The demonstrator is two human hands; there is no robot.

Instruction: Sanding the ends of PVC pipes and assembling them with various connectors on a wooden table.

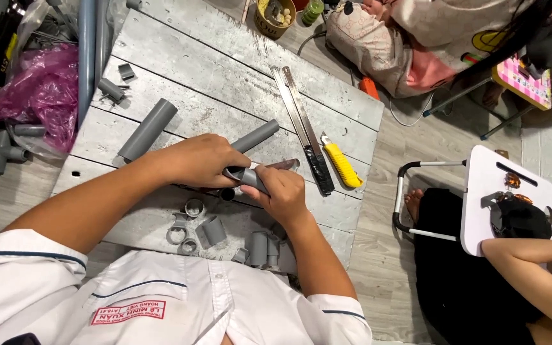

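Over the grey plank board (237, 70) on the floor, seen from the head camera, the person in the white shirt is working with both hands close together. Their left hand (202, 160) is curling shut around a slim grey pipe (257, 135), whose free end is sticking out up and to the right past the knuckles. Their right hand (282, 191) is closing its fingers around a grey fitting (247, 176) that is sitting on the near end of that pipe, right between the two hands, with the thumb pressing on top of it. Just below the hands, short grey pipe offcuts and clamp rings (190, 227) are lying scattered on the board, with a few more stubby pieces (260, 248) standing near the right wrist. To the upper left of the hands, a thicker grey pipe section (148, 129) is lying at a slant. To the right, well apart from the grip, a long metal ruler (295, 108) is lying diagonally, with a dark-handled saw (317, 169) just beside it and a yellow utility knife (341, 165) next to that. At the far top edge a yellow round tub (264, 24) is holding small items I cannot make out. A pink plastic bag (43, 92) is slumping by the board's left side, and other people are sitting at the right.
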